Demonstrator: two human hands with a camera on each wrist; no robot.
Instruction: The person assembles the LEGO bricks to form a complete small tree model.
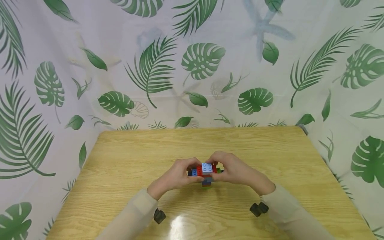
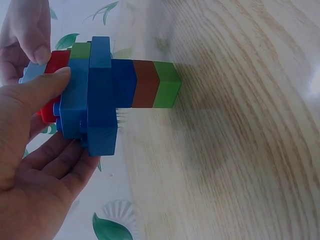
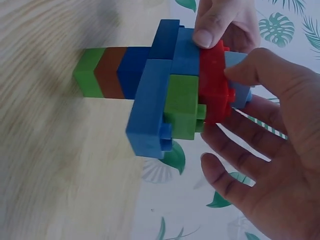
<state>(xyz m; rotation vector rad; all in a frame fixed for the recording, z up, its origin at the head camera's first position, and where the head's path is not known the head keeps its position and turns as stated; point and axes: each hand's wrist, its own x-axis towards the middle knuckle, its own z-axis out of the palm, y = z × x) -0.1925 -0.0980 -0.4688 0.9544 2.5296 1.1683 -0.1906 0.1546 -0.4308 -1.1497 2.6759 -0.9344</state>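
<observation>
A toy brick structure (image 1: 207,168) stands upright on the wooden table. Its narrow stem has a green brick (image 2: 167,85) at the bottom, then a brown brick (image 2: 146,84) and a dark blue brick (image 3: 135,72). Wider blue bricks (image 3: 150,105) spread above the stem. Higher up come a green brick (image 3: 181,106), a red brick (image 3: 212,85) and, on top, a light blue brick (image 1: 207,167). My left hand (image 1: 180,173) grips the left side, thumb on the near face. From the right, my right hand (image 1: 235,169) pinches the upper bricks, thumb against the red one.
The wooden table (image 1: 144,146) reaches back to a leaf-printed cloth (image 1: 168,110), which also hangs along both sides. Dark wrist-worn pieces (image 1: 159,216) show below the sleeves. Light glares off the front of the tabletop.
</observation>
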